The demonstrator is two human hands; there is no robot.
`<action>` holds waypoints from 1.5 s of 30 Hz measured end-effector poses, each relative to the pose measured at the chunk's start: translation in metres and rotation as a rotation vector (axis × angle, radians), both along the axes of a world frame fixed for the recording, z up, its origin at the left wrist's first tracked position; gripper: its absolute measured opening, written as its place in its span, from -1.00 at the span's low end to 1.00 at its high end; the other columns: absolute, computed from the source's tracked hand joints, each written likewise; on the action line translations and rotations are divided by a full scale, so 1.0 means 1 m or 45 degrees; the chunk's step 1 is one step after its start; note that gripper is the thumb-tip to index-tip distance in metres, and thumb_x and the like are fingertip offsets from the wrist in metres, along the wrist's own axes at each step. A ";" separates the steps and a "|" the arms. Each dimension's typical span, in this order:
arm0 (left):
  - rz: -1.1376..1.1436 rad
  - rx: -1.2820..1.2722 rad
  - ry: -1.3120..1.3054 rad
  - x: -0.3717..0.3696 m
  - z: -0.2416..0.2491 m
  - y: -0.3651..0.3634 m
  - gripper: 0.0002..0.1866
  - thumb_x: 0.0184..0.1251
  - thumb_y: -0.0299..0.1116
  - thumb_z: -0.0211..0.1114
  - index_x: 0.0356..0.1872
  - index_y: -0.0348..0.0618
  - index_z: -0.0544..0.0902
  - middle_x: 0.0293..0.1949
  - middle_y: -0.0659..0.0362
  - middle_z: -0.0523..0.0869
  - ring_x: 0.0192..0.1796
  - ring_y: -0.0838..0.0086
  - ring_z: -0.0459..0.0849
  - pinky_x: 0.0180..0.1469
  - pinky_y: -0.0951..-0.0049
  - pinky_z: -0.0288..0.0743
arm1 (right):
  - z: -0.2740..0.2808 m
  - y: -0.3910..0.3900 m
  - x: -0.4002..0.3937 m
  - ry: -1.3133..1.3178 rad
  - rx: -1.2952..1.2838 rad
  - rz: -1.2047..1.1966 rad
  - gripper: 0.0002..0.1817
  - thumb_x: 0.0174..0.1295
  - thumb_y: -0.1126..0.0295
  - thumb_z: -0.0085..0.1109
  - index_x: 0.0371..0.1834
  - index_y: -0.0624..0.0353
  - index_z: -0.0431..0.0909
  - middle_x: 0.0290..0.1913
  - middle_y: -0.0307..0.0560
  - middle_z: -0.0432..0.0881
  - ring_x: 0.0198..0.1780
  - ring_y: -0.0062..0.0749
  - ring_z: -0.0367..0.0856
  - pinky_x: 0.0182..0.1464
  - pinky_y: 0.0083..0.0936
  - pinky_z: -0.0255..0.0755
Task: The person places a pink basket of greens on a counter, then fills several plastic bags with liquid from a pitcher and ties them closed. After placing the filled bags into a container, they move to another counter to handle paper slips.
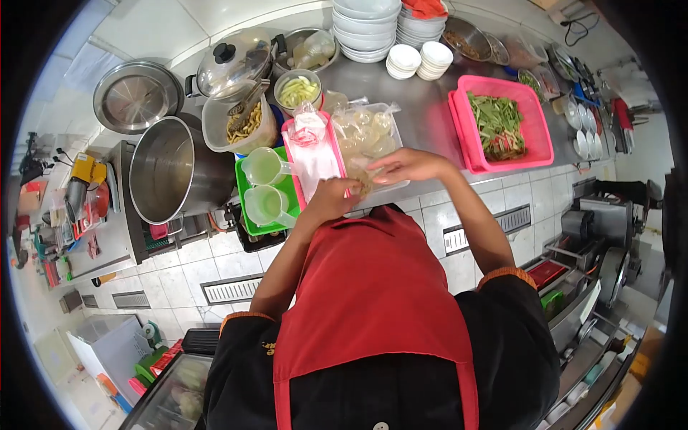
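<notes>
At the near edge of the steel counter, my left hand point(333, 200) is closed around a small clear plastic bag point(363, 182). My right hand point(410, 165) reaches in from the right with its fingers stretched out, fingertips right at the bag's top. Just beyond is a clear tray point(396, 140) of several filled, pale, see-through bags point(364, 129). Left of it, a pink tray point(289, 143) holds a stack of flat white plastic bags point(314, 159). Two pale green measuring jugs point(264, 167) stand in a green tray point(241, 204) beside that.
A pink basket point(539, 136) of cut leafy greens stands to the right. Stacked white bowls point(365, 30) line the back. On the left are a tub of yellowish pieces with a ladle point(247, 113), a lidded pot point(233, 66) and a large deep pot point(166, 172).
</notes>
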State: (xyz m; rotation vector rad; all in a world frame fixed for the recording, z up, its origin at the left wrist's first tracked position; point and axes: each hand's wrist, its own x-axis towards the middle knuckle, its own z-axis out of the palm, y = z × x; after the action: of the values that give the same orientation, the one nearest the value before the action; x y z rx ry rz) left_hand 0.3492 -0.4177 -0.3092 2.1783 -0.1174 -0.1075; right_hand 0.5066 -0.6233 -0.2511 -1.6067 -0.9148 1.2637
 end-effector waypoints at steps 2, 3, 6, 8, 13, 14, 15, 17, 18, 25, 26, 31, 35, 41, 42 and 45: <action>-0.040 -0.047 0.127 -0.001 0.019 0.009 -0.71 0.23 -0.13 0.36 -0.22 -0.14 0.77 -0.18 -0.04 0.77 -0.11 0.07 0.74 -0.02 0.22 0.57 | 0.025 -0.015 0.031 0.102 -0.341 -0.038 -0.58 0.21 0.30 0.29 0.14 0.12 0.60 -0.12 0.11 0.73 -0.14 -0.08 0.73 -0.03 -0.23 0.57; -0.163 0.083 0.331 0.000 0.030 0.012 -0.66 0.26 -0.05 0.32 -0.22 -0.13 0.78 -0.21 -0.05 0.77 -0.11 0.07 0.74 -0.01 0.20 0.56 | 0.029 -0.019 0.040 0.214 -0.680 -0.095 -0.66 0.24 0.27 0.26 0.06 0.11 0.66 -0.14 0.09 0.74 -0.13 -0.06 0.73 -0.02 -0.17 0.57; -0.310 0.447 0.646 0.017 0.060 0.006 -0.58 0.26 0.05 0.24 -0.29 -0.11 0.78 -0.32 -0.05 0.76 -0.17 0.07 0.73 -0.07 0.15 0.56 | 0.017 -0.007 0.039 -1.384 -1.096 -0.016 -0.80 0.22 0.30 0.22 -0.16 0.09 0.70 -0.19 -0.04 0.75 -0.11 -0.08 0.71 -0.01 -0.13 0.50; -0.077 0.709 0.280 0.040 0.062 -0.008 -0.61 0.20 0.02 0.28 -0.41 -0.14 0.75 -0.43 -0.06 0.73 -0.27 0.10 0.73 -0.20 0.07 0.53 | -0.035 0.002 0.038 -1.448 -0.796 -0.214 -0.82 0.18 0.32 0.21 -0.20 0.07 0.70 -0.20 -0.08 0.73 -0.10 -0.15 0.67 -0.01 -0.13 0.40; 0.065 1.128 -0.022 0.071 0.045 -0.068 -0.80 0.12 -0.18 0.35 -0.46 -0.09 0.75 -0.40 0.18 0.73 -0.13 0.29 0.65 -0.03 0.16 0.34 | -0.068 -0.006 0.016 -1.483 -0.333 -0.386 -0.78 0.02 0.38 0.26 -0.22 0.02 0.71 -0.25 -0.18 0.67 -0.04 -0.28 0.55 0.00 -0.22 0.20; 0.072 1.130 -0.010 0.072 0.037 -0.073 -0.80 0.12 -0.18 0.35 -0.46 -0.09 0.75 -0.40 0.18 0.73 -0.13 0.29 0.65 -0.03 0.16 0.34 | -0.065 -0.014 0.008 -1.441 -0.189 -0.301 -0.73 -0.01 0.39 0.29 -0.17 0.03 0.69 -0.25 -0.20 0.66 0.00 -0.29 0.51 0.01 -0.23 0.18; 0.027 1.225 0.095 0.071 0.030 -0.076 -0.80 0.13 -0.19 0.34 -0.45 -0.09 0.75 -0.41 0.20 0.72 -0.14 0.32 0.65 -0.05 0.15 0.34 | -0.064 -0.020 0.003 -1.391 -0.046 -0.217 -0.68 -0.04 0.39 0.31 -0.13 0.03 0.68 -0.25 -0.22 0.65 0.04 -0.30 0.47 0.03 -0.24 0.16; -0.026 1.320 0.219 0.069 0.022 -0.078 -0.79 0.14 -0.19 0.33 -0.45 -0.10 0.75 -0.43 0.22 0.71 -0.15 0.35 0.66 -0.07 0.15 0.33 | -0.072 -0.024 -0.008 -1.359 0.008 -0.222 -0.64 -0.06 0.38 0.35 -0.10 0.04 0.67 -0.25 -0.22 0.66 0.05 -0.29 0.47 0.04 -0.24 0.14; -0.065 1.319 0.210 0.069 0.020 -0.076 -0.82 0.15 -0.20 0.33 -0.45 -0.07 0.75 -0.44 0.22 0.71 -0.16 0.35 0.65 -0.08 0.16 0.32 | -0.075 -0.025 -0.011 -1.342 0.058 -0.233 -0.60 -0.08 0.37 0.39 -0.08 0.05 0.66 -0.25 -0.22 0.66 0.05 -0.28 0.47 0.06 -0.24 0.12; -0.073 1.014 -0.028 0.054 0.015 -0.053 -0.89 0.14 -0.18 0.33 -0.48 0.16 0.76 -0.46 0.23 0.69 -0.19 0.31 0.62 -0.09 0.19 0.30 | -0.062 -0.043 0.008 -0.709 -0.245 0.171 -0.70 0.04 0.31 0.33 -0.13 0.07 0.65 -0.24 -0.20 0.67 0.02 -0.27 0.49 0.02 -0.21 0.12; -0.072 1.017 -0.028 0.050 0.014 -0.055 -0.89 0.14 -0.18 0.33 -0.48 0.16 0.76 -0.46 0.23 0.69 -0.19 0.31 0.62 -0.09 0.19 0.30 | -0.055 -0.042 0.013 -1.006 -0.192 0.041 -0.75 0.06 0.32 0.30 -0.18 0.09 0.66 -0.24 -0.21 0.67 0.01 -0.28 0.50 0.00 -0.20 0.13; 0.034 0.850 -0.151 0.035 0.010 -0.083 -0.88 0.10 -0.18 0.35 -0.49 0.08 0.74 -0.37 0.18 0.68 -0.16 0.25 0.58 -0.05 0.20 0.34 | -0.070 -0.008 0.034 -1.627 -0.074 -0.475 -0.89 0.08 0.40 0.17 -0.38 0.09 0.68 -0.33 -0.14 0.63 -0.05 -0.26 0.50 0.05 -0.19 0.13; -0.242 0.309 0.287 0.027 0.067 -0.072 -0.80 0.29 -0.21 0.25 -0.22 -0.06 0.73 -0.24 0.01 0.71 -0.13 0.15 0.66 -0.10 0.13 0.44 | -0.086 -0.003 0.033 -1.829 -0.069 -0.062 -0.83 0.10 0.40 0.12 -0.31 0.10 0.70 -0.32 -0.12 0.64 -0.02 -0.26 0.49 0.11 -0.12 0.13; -0.036 0.726 0.451 0.032 0.093 -0.029 -0.60 0.37 0.00 0.18 -0.13 -0.16 0.68 -0.28 -0.01 0.75 -0.18 0.11 0.72 0.03 0.03 0.47 | -0.005 0.036 0.049 -1.352 -0.760 0.444 -0.76 0.11 0.34 0.11 -0.24 0.12 0.72 -0.16 -0.01 0.72 0.00 -0.16 0.63 0.32 0.03 0.02; 0.046 0.847 0.438 0.041 0.092 -0.025 -0.65 0.33 -0.05 0.21 -0.18 -0.15 0.68 -0.33 -0.02 0.75 -0.22 0.15 0.74 0.06 -0.04 0.43 | -0.002 0.044 0.058 -1.267 -0.836 0.397 -0.76 0.11 0.33 0.12 -0.24 0.13 0.72 -0.12 0.01 0.73 -0.02 -0.11 0.67 0.35 0.07 -0.03; 0.128 0.975 0.268 0.073 0.073 -0.021 -0.69 0.30 -0.10 0.22 -0.24 -0.15 0.68 -0.36 -0.01 0.75 -0.29 0.16 0.75 0.12 -0.11 0.34 | -0.009 0.062 0.100 -1.457 -0.730 -0.100 -0.77 0.08 0.34 0.15 -0.27 0.14 0.73 -0.11 0.02 0.73 -0.12 -0.04 0.73 0.36 0.10 -0.05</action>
State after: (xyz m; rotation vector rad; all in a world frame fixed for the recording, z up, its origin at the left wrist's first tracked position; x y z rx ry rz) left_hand 0.4221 -0.4390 -0.2359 2.9092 0.1858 -0.3731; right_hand 0.6065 -0.5608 -0.2597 -2.8877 -1.1558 0.4554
